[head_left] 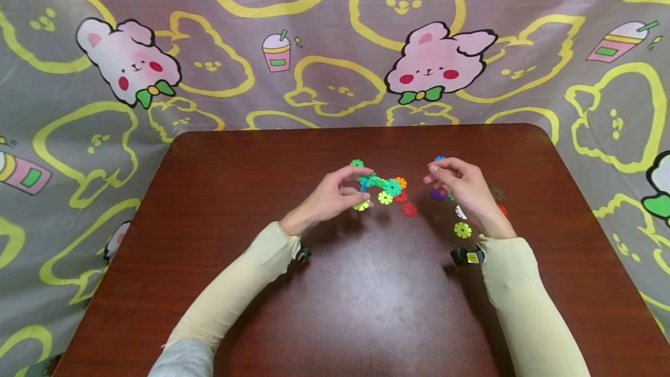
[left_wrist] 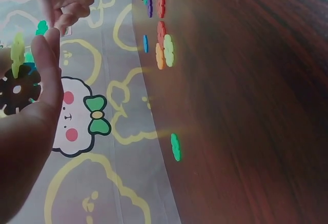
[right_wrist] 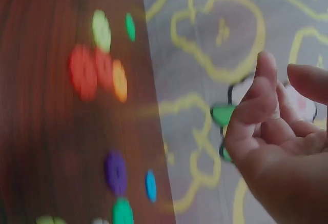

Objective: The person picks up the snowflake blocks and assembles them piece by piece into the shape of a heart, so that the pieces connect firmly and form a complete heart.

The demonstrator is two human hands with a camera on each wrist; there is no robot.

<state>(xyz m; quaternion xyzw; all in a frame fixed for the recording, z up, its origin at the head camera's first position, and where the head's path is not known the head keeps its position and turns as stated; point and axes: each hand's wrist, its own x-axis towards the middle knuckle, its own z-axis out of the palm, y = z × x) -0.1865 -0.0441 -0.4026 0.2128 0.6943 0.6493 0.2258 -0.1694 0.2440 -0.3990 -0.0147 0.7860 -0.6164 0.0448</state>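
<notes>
My left hand (head_left: 335,194) holds a small chain of joined, notched plastic discs above the table between thumb and fingers. In the head view, the chain shows a teal disc (head_left: 392,187), a blue disc (head_left: 363,188) and a yellow disc (head_left: 361,206). The left wrist view shows a dark disc (left_wrist: 19,89) and a yellow-green one beside the fingers, which partly hide the chain. To the right, my right hand (head_left: 464,191) hovers over loose discs, fingers loosely bent. A gap separates thumb and forefinger in the right wrist view, and no disc shows between them.
Loose discs lie on the brown table (head_left: 366,307): a green one (head_left: 357,163), an orange one (head_left: 401,182), a red one (head_left: 410,209), a purple one (head_left: 437,195), a yellow-green one (head_left: 463,230) and several others. A patterned curtain (head_left: 335,34) hangs behind the table.
</notes>
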